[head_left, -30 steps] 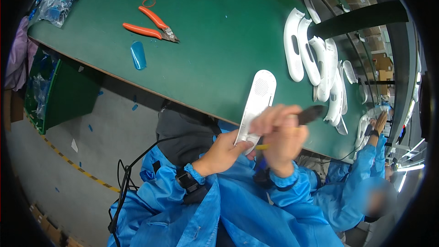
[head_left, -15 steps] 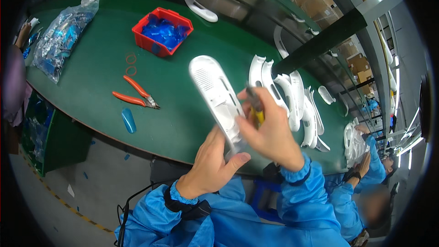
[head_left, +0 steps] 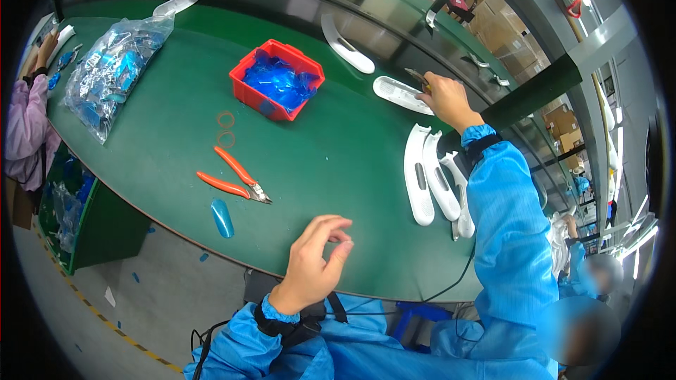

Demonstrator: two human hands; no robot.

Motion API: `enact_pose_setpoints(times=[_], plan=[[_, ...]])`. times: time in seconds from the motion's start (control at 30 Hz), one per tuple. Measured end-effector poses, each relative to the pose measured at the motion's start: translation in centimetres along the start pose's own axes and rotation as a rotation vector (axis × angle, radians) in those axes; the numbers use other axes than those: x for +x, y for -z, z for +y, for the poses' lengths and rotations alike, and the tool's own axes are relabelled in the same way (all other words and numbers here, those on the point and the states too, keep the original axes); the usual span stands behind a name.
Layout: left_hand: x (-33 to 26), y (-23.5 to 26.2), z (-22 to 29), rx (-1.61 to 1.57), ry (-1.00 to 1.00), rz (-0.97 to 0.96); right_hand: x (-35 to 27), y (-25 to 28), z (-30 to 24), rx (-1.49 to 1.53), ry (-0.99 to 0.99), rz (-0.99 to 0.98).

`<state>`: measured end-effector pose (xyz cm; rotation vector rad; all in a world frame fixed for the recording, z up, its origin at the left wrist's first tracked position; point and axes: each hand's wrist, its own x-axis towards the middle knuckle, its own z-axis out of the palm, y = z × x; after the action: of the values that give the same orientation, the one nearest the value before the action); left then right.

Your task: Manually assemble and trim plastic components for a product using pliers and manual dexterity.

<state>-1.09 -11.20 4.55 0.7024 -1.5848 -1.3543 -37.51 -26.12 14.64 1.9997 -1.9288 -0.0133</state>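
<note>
My right hand point(head_left: 448, 100) reaches out to the far side of the green table. Its fingers are closed round a small tool point(head_left: 417, 79) with a dark metal tip and a bit of yellow at the grip. Right at those fingers is a long white plastic shell point(head_left: 400, 93) with a perforated end; I cannot tell whether they still grip its right end. Close to the near edge, my left hand point(head_left: 317, 260) hovers with curved fingers apart and nothing in them. Orange-handled nippers point(head_left: 239, 181) and a blue curved piece point(head_left: 222, 218) lie to its left.
A red bin point(head_left: 278, 81) of blue film stands at the back middle. Several curved white shells point(head_left: 419, 179) lie right of centre, and another white shell point(head_left: 348, 46) at the far edge. A clear bag point(head_left: 116, 74) sits far left. A dark metal post point(head_left: 535, 91) slants across the right.
My right hand has carried the white shell from above the near edge to the table's far side, keeping the tool. My left hand has let go of the shell. The view has shifted.
</note>
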Motion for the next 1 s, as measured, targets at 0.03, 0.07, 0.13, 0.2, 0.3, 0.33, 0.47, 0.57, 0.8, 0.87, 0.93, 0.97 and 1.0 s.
enact_pose_setpoints(times=[0.03, 0.07, 0.13, 0.2, 0.3, 0.33, 0.47, 0.57, 0.8, 0.87, 0.93, 0.97, 1.0], plan=[[0.0, 0.1, 0.2, 0.020, 0.004, 0.004, 0.4, -0.3, -0.3, 0.074, -0.081, -0.066], [0.1, 0.3, 0.4, 0.025, 0.005, 0.012, 1.4, -1.1, -0.6, 0.080, -0.072, -0.065], [0.2, 0.3, 0.6, 0.023, 0.027, -0.014, 3.5, -2.8, -1.1, 0.179, -0.166, 0.012], [0.2, 0.4, 0.6, 0.020, 0.045, -0.012, 5.9, -3.6, -2.5, 0.173, -0.192, -0.028], [0.3, 0.4, 0.5, -0.003, 0.055, -0.029, 9.4, -5.2, -4.3, 0.140, -0.278, -0.175], [0.4, 0.4, 0.4, 0.002, 0.051, -0.025, 10.1, -5.5, -4.6, 0.143, -0.274, -0.170], [0.3, 0.4, 0.2, -0.013, 0.051, -0.007, 11.3, -5.8, -6.3, 0.144, -0.435, -0.465], [0.3, 0.4, 0.2, -0.016, 0.038, -0.012, 10.7, -5.1, -5.9, 0.099, -0.399, -0.344], [0.3, 0.4, 0.3, 0.025, -0.006, -0.001, 3.9, 1.8, -2.7, 0.607, -0.383, 0.109], [-0.2, 0.4, 0.2, -0.009, 0.012, 0.102, 0.1, 6.1, -3.8, 0.921, -0.427, 0.077], [-1.2, 0.2, -0.6, -0.110, 0.039, 0.099, -4.7, 9.3, -3.6, 1.233, -0.405, 0.089], [-1.3, 0.1, -0.8, -0.216, 0.029, 0.159, -6.8, 10.7, -3.8, 1.355, -0.414, 0.014], [-1.4, 0.3, -0.7, -0.322, 0.022, 0.220, -9.0, 12.4, -4.4, 1.464, -0.418, -0.088]])
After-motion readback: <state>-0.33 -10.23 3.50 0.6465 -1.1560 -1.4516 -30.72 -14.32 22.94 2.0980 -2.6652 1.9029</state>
